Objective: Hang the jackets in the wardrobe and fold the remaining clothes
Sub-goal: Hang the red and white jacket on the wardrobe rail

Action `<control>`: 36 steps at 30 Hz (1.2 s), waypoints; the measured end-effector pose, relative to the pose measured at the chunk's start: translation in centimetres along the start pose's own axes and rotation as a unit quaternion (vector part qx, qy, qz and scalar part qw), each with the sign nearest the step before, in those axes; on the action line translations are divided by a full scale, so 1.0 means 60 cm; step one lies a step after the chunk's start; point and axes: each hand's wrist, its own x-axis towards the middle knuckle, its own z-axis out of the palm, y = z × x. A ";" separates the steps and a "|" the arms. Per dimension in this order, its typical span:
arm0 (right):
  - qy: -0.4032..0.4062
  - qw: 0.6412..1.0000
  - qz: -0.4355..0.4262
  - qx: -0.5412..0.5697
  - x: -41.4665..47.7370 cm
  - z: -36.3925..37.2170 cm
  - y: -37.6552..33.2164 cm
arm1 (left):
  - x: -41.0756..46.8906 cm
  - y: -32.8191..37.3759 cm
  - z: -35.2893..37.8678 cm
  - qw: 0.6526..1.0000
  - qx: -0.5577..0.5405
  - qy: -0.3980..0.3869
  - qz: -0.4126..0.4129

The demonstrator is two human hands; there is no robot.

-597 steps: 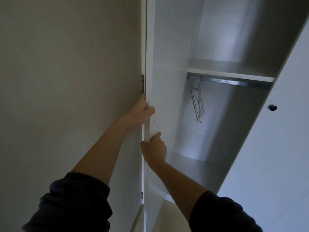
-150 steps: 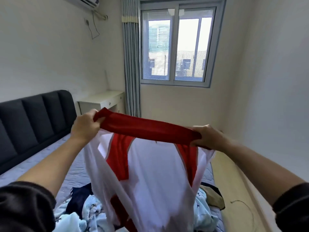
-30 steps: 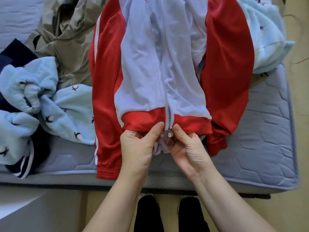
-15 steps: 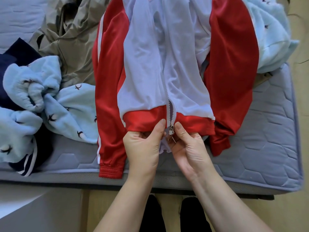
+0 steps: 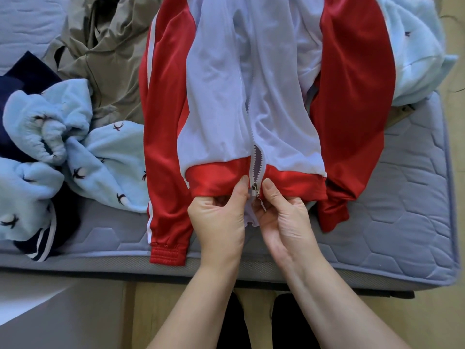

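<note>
Red and white, the jacket point(image 5: 219, 109) lies front side up on the mattress point(image 5: 402, 197), with its bottom edge turned toward the person. Both hands are at the middle of that edge.

The left hand point(image 5: 219, 222) pinches the red hem. Its thumb presses on top of the cloth and its fingers are curled under. The right hand point(image 5: 284, 222) does the same just beside it, thumb on top and fingers tucked below.

Between the two thumbs sits the little metal zipper pull point(image 5: 254, 186), at the very bottom of the zip. Just above the thumbs the zip teeth are apart for a short way. A bit of white lining pokes out between the two palms.

Out past the left hand, a red sleeve point(image 5: 166, 147) with a white stripe runs down to the mattress edge. Further that way lies a fluffy light blue garment point(image 5: 100, 159) with small dark birds on it, and some dark blue cloth point(image 5: 30, 74). Up beyond that is a crumpled tan garment point(image 5: 113, 59).

Out past the right hand is the other red sleeve point(image 5: 352, 96), with more fluffy blue cloth point(image 5: 415, 51) behind it. Below the wrists, two dark feet point(image 5: 236, 323) stand on the floor.
</note>
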 end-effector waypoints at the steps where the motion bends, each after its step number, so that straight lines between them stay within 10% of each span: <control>1: 0.005 1.000 -0.001 0.003 0.000 0.002 0.001 | -0.001 0.000 0.001 1.000 0.003 -0.002 0.003; 16: 0.104 0.994 -0.011 -0.037 0.020 -0.009 -0.003 | 0.024 -0.022 -0.025 0.980 0.147 -0.131 0.004; 36: 0.037 0.913 0.166 -0.372 -0.026 0.010 -0.055 | 0.029 -0.017 -0.076 0.960 0.231 -0.158 -0.020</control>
